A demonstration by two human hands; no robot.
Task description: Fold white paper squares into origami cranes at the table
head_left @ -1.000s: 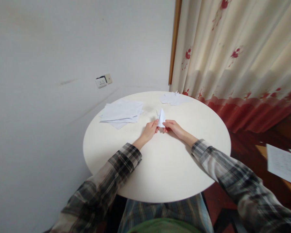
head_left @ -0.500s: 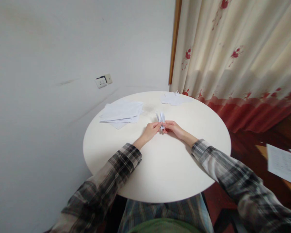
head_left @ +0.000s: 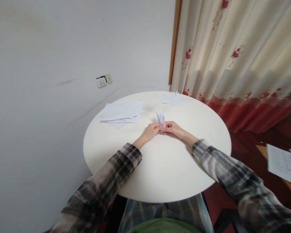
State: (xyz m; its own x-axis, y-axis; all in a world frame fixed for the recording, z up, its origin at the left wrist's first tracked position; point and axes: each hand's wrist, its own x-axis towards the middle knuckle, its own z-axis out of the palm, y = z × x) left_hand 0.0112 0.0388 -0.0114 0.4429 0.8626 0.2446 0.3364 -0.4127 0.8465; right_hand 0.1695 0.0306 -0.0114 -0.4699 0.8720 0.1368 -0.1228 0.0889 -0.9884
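A small folded white paper (head_left: 161,117) stands upright between my hands, its pointed layers spread a little at the top. My left hand (head_left: 153,130) pinches its lower end from the left. From the other side, my right hand (head_left: 172,127) grips the same lower end, thumb and fingers closed. The fingertips of both hands meet there and hide the bottom of the paper. Both hands are over the middle of the round white table (head_left: 160,168).
A stack of white paper sheets (head_left: 122,110) lies at the table's left back. More white paper (head_left: 172,98) is at the far edge, near the curtain (head_left: 235,64). To the right, a printed sheet (head_left: 283,165) rests on a wooden surface. A wall socket (head_left: 101,82) is behind the table.
My right thumb and fingers have shifted slightly over the paper's lower end, covering more of it. The upper layers of the folded paper stand closer together. My arms have stayed in place.
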